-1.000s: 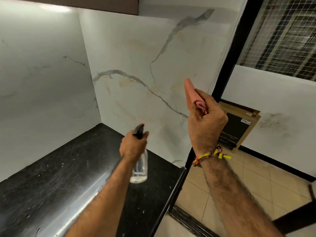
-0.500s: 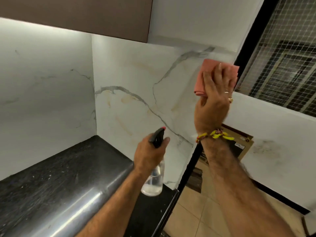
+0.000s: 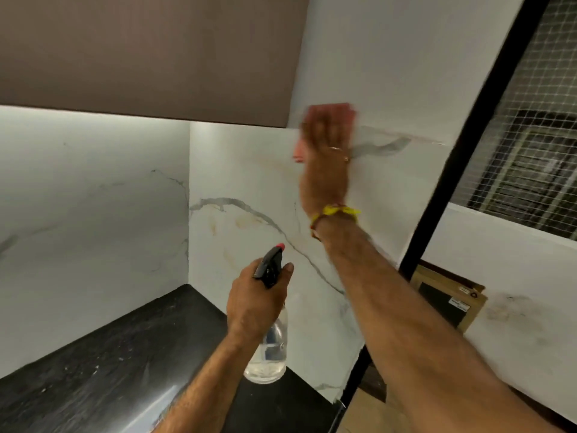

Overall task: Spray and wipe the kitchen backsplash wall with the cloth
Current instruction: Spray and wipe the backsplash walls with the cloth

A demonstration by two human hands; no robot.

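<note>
Right grip (image 3: 326, 145) flat with straight fingers pressing pink cloth (image 3: 335, 111) against marble backsplash wall (image 3: 249, 170) at its upper edge, blurred, left grip (image 3: 254, 303) below it clenched around clear spray bottle (image 3: 268, 354), black tabletop (image 3: 125, 354) beneath, brown cabinet (image 3: 150, 54) above-left

Both forearms bare to the frame edge, no sleeves in view, hair visible along them. Right hand (image 3: 324, 170) carries two rings (image 3: 335, 148) – thin, gold-toned, on neighbouring fingers, blurred – and a wristband (image 3: 335, 212) of yellow thread with a reddish strand, knotted, loose ends sticking out on the outer side. Left hand (image 3: 254, 303) shows no ring or band on the parts visible – wrist plain.
</note>
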